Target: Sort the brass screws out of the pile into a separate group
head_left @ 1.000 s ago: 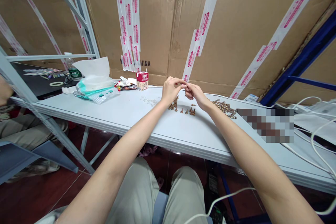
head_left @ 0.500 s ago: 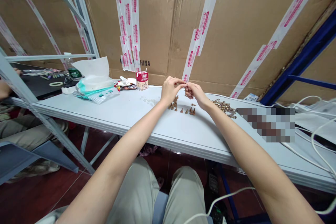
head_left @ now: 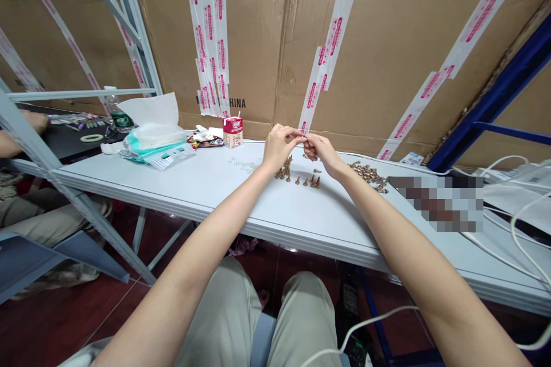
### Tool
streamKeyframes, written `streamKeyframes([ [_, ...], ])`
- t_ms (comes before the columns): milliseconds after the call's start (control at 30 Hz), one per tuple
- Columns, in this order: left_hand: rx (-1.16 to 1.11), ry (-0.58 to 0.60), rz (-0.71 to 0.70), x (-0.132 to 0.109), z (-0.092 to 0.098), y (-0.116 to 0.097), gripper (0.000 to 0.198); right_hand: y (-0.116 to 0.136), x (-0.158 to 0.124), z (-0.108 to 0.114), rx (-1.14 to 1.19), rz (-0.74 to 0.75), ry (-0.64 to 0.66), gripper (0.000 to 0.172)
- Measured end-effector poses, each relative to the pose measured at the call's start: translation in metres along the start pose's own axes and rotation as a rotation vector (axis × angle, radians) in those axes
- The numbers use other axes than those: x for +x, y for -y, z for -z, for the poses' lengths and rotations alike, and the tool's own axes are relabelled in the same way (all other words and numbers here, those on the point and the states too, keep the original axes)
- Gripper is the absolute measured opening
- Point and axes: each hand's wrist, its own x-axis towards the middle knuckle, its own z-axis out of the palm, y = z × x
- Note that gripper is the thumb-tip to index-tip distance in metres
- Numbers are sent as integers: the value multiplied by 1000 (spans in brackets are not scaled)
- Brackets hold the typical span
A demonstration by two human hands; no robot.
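Over at the far left, a co-worker's hand (head_left: 37, 121) has come forward above the black table (head_left: 64, 146), while your own hands hover in nearly the same place over the white folding table (head_left: 206, 186). Your left hand (head_left: 279, 146) and right hand (head_left: 322, 155) meet in the air with your fingertips (head_left: 301, 135) drawn narrowly together. Whatever lies between them is too small to tell.

To your left, a small red-and-white juice carton (head_left: 233, 132) stands upright on the white table, a straw poking from its top. Farther left, a water bottle (head_left: 119, 116) with a green label stands at the edge of the black table, just beside a tissue pack (head_left: 152, 126) that lies on teal plastic. The liquid level in the carton is hidden, and the bottle is too small to read.

Brass screws (head_left: 301, 182) stand directly below your hands in a loose, uneven row, with a tighter cluster (head_left: 283, 170) just under your left hand. A larger heap of screws (head_left: 368, 176) lies on the table to your right, touching nothing else and just beside a pixelated patch (head_left: 434, 203). Tiny pale pieces (head_left: 244, 164) are scattered to the left of the row, too small to identify.
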Motion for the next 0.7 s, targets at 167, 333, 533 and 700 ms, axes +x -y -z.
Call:
streamKeyframes([
  [167, 9, 6, -2, 0, 0, 0, 14, 0, 0, 0, 4, 5, 4, 31],
  [333, 15, 7, -17, 0, -1, 1, 18, 0, -1, 0, -6, 13, 10, 30],
  [533, 25, 7, -40, -1, -1, 3, 22, 0, -1, 1, -29, 13, 19, 31],
  [700, 40, 15, -35, -1, -1, 2, 24, 0, -1, 1, -43, 6, 13, 32],
])
